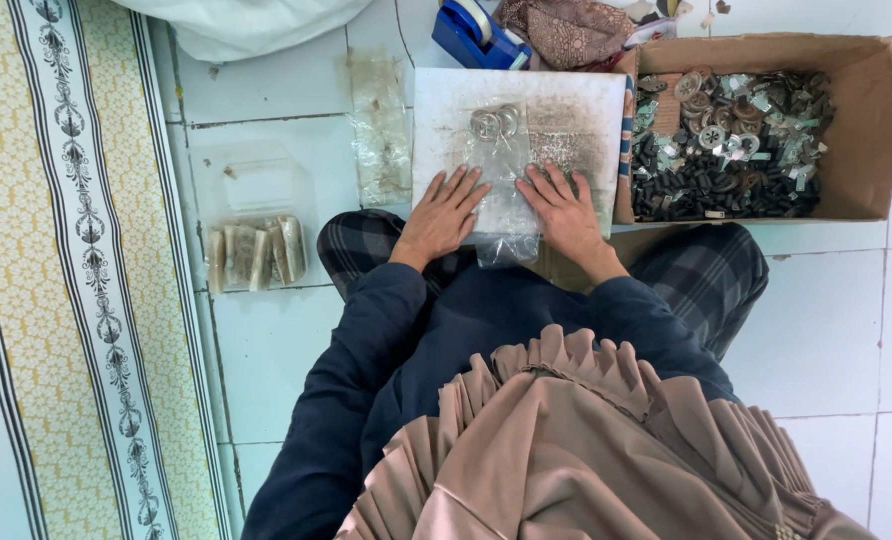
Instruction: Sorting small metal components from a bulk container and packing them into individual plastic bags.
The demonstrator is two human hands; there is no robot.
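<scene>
Down on the tiled floor, both hands lie flat with fingers spread, gripping nothing: the left hand (444,212) and right hand (563,208) press a clear plastic bag (504,190) of round metal discs (494,123) against a worn white board (566,110), the bag's lower end hanging over the board's near edge. Just right of the board, touching it, sits an open cardboard box (871,130) of dark and silvery small parts, while to the left there are bare tiles, then filled clear packets (256,255) beside a patterned mat (76,270). A blue tape dispenser (476,35) sits just beyond the board's far edge.
</scene>
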